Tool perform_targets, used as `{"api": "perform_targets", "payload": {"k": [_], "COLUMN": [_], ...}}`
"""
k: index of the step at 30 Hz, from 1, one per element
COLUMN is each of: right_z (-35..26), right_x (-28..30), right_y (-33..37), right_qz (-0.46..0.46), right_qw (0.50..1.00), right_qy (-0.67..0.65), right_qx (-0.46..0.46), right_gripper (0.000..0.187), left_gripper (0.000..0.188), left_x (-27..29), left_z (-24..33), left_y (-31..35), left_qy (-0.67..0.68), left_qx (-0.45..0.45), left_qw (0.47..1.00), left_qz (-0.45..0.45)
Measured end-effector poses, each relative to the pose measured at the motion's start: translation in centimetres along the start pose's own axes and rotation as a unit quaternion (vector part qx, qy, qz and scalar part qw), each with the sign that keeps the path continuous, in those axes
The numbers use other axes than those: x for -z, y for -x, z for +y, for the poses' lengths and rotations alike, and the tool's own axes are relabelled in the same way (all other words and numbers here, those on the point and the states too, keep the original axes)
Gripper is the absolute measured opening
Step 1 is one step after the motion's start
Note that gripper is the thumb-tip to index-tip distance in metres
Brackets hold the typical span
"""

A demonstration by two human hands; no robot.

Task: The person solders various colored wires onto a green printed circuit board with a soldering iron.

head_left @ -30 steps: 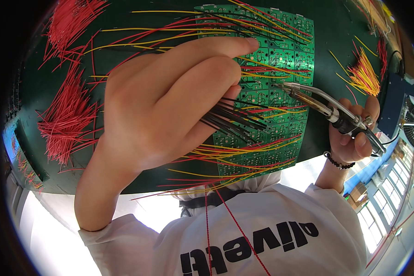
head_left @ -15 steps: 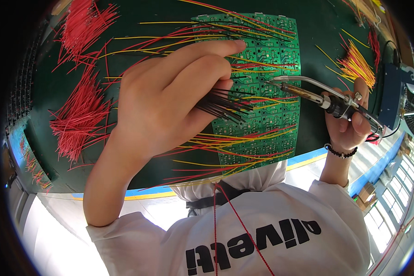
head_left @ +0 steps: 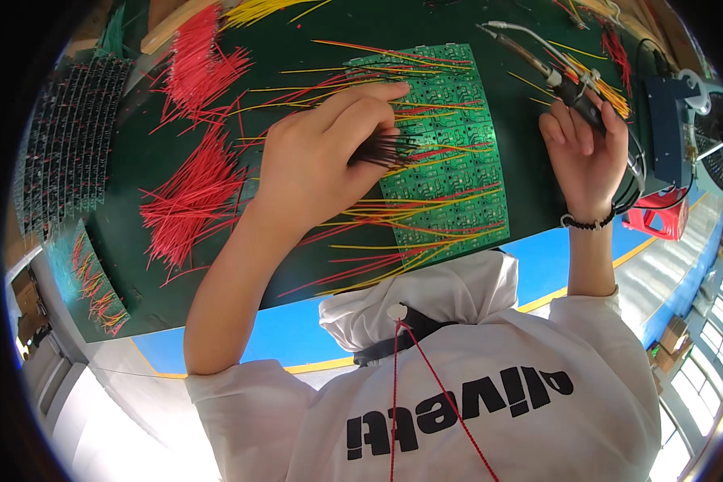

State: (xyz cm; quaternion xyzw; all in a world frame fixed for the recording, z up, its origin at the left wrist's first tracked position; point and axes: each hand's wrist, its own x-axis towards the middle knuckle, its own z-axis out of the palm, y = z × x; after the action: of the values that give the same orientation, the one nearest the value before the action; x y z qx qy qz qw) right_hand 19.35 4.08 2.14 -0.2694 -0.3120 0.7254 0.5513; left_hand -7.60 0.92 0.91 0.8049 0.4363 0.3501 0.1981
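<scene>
Over the left part of a green circuit board panel (head_left: 451, 178), my left hand (head_left: 317, 153) is closed around a bundle of thin black wires (head_left: 384, 151). Its index finger stretches out over the board. Red and yellow wires (head_left: 426, 210) lie in rows across the panel, their loose ends trailing left past its edge. To the right of the board, my right hand (head_left: 584, 157) grips a soldering iron (head_left: 569, 87) by its dark handle. The iron's tip, with a thin metal tube beside it, points up and left, apart from the board.
Heaps of red wires (head_left: 193, 201) lie left on the dark green table (head_left: 161, 301). More stacked boards (head_left: 72, 145) stand at far left. A yellow and red wire bundle (head_left: 598, 84) lies behind the iron. At right are a blue box-shaped device (head_left: 668, 128), a fan (head_left: 719, 136) and a red stool (head_left: 659, 215).
My right hand has drawn the soldering iron off the board, away and to the right. My left hand still holds the black wires over the panel. The whole view has shifted.
</scene>
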Motion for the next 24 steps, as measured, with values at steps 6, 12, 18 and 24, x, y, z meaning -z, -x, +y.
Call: {"api": "perform_targets", "payload": {"k": [6,12,18,24], "right_z": [0.6,2.7,4.6,5.3], "right_x": [-1.8,-4.1,-4.2,-4.0], "right_y": [-2.2,-5.7,-7.4,-7.7], "right_qz": [0.076,0.068,-0.022,-0.054], "right_qw": [0.995,0.996,0.996,0.996], "right_qy": [-0.057,-0.052,-0.086,-0.067], "right_qx": [0.011,0.023,0.008,0.020], "right_gripper": [0.029,0.033,0.025,0.028], "left_gripper": [0.019,0.020,0.021,0.021], "left_x": [-0.1,-0.1,0.2,0.4], "left_z": [-0.4,-0.5,-0.1,-0.1], "left_y": [0.5,0.5,0.6,0.3], "left_qy": [0.000,0.002,-0.007,-0.013], "left_qx": [-0.015,-0.030,-0.015,-0.013], "left_qw": [1.000,1.000,1.000,1.000], "left_qz": [0.012,0.006,-0.002,-0.011]}}
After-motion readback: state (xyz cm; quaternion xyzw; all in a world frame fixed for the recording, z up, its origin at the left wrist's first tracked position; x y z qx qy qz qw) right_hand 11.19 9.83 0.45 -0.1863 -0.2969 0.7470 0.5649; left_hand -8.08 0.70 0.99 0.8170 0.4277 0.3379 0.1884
